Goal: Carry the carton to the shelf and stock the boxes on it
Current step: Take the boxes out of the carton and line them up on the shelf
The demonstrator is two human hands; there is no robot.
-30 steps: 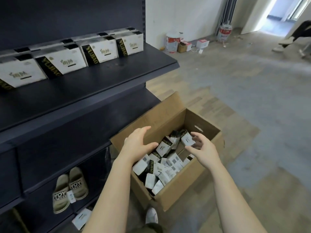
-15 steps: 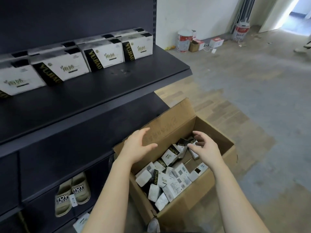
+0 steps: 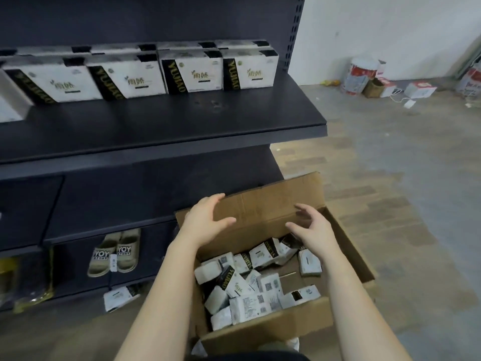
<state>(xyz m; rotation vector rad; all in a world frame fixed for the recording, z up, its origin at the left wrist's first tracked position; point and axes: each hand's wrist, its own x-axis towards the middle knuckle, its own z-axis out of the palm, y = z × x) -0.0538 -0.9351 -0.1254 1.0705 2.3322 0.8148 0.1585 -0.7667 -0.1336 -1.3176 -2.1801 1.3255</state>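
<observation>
Reaching with both hands over the open carton (image 3: 260, 332) beside the shelf (image 3: 182, 121).
Shelf: left and far, a row of shelved boxes (image 3: 192, 74) along its far edge. Carton: on the floor, near and right of the shelf, flaps open, loose boxes (image 3: 250, 290) heaped inside. Left hand (image 3: 205, 220): fingers spread, empty, at the far flap; contact cannot be confirmed. Right hand (image 3: 312, 227): fingers apart, loosely curved, empty, above the loose boxes.

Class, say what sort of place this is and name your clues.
Probably a shop being fitted out: dark metal display shelf lined with white-and-black printed boxes, tagged beige slippers below, red-and-white buckets by the wall.
</observation>
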